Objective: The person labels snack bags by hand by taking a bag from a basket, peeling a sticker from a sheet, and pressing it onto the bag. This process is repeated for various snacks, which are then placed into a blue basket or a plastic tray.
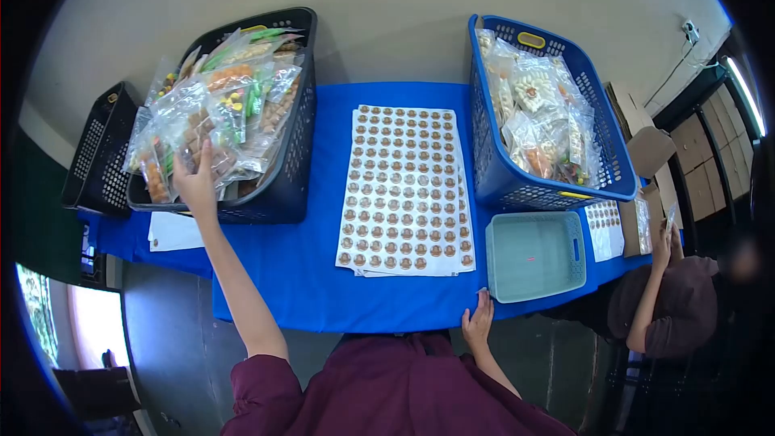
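My left hand (196, 184) reaches into the dark basket (292, 133) on the left. Its thumb and fingers close on a clear plastic packet of brown pieces (196, 131), which lies over a heap of other packets. At the table's front edge is my right hand (478, 321), just left of the pale green tray (537, 287). Its fingertips pinch something small and pale that I cannot make out. Between the two hands lie sheets of round brown stickers (404, 186), stacked slightly askew on the blue cloth.
A blue basket (549, 186) holding more packets stands at the right back. Farther left is a smaller black basket (101, 153). Another sticker sheet (605, 230) lies beside the tray, near cardboard boxes (650, 153). A co-worker (666, 307) handles a packet at the right.
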### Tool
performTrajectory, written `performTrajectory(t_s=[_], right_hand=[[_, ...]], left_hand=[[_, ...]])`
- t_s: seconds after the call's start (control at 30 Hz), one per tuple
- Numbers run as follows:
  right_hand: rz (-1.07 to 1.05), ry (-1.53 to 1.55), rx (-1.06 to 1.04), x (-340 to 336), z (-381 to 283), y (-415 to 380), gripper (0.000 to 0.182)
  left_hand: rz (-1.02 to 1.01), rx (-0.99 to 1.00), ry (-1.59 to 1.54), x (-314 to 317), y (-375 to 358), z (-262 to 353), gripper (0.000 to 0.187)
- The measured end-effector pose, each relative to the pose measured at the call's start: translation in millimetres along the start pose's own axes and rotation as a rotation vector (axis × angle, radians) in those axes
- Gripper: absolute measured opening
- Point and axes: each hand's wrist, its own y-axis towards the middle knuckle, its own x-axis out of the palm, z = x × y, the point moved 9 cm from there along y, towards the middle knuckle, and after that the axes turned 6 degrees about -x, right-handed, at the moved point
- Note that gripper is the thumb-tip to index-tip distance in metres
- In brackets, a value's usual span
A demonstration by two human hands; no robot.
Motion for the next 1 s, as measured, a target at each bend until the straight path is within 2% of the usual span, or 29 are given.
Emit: performTrajectory(t_s=[0.1,0.13,0.23,0.27,0.3,0.33,0.37,0.4,0.5,0.53,0.63,0.77,0.8,0.9,1.0], right_hand=[[0.05,0.062,0.085,-1.8,3.2,1.7,0.053],[0.085,0.122,0.151,-5.2,5.9,3.4,0.051],[0.198,0.362,0.368,-18.1,4.6,20.2,0.043],[0.237,0.485,0.452,-20.9,0.0,27.7,0.039],[0.275,0.609,0.536,-21.3,-4.1,34.9,0.034],[0.301,0.69,0.517,-22.7,-12.5,46.7,0.03],[0.326,0.771,0.496,-23.9,-20.2,59.3,0.025],[0.349,0.852,0.471,-26.6,-29.5,73.9,0.02],[0.322,1.228,0.446,-64.1,-87.1,130.7,0.011],[0.302,1.349,0.461,-81.4,-108.9,147.0,0.009],[0.135,1.522,0.292,-120.0,-165.6,185.3,0.009],[-0.158,1.568,0.144,-134.3,-217.1,202.2,0.011],[-0.234,1.535,0.12,-134.8,-227.6,204.8,0.017],[-0.216,1.377,-0.01,-126.6,-234.6,214.5,0.026],[-0.188,1.246,-0.045,-126.2,-235.6,221.5,0.026]], left_hand=[[-0.008,0.141,-0.354,-6.6,-1.5,3.1,0.032],[-0.032,0.08,-0.382,-9.6,0.3,-8.9,0.039],[-0.145,-0.233,-0.931,-14.1,-21.8,-26.2,0.045],[-0.121,-0.243,-0.863,-20.0,-39.8,-19.7,0.046],[-0.182,-0.308,-0.884,-15.6,-61.4,-17.6,0.046],[-0.244,-0.374,-0.903,-11.0,-84.2,-16.5,0.045],[-0.391,-0.446,-0.879,0.7,-110.5,-13.4,0.045],[-0.472,-0.444,-0.867,11.0,-138.6,9.1,0.043],[-0.747,-0.483,-0.769,46.1,-209.4,6.7,0.027],[-0.794,-0.504,-0.795,56.1,-227.1,5.2,0.023],[-0.909,-0.664,-0.906,73.4,-255.3,11.8,0.028],[-0.994,-0.71,-0.901,89.3,-262.9,16.9,0.037],[-1.026,-0.711,-0.878,93.6,-265.3,13.5,0.039],[-1.057,-0.645,-0.765,97.0,-264.4,14.4,0.045],[-1.078,-0.646,-0.866,98.9,-263.2,24.9,0.041]])
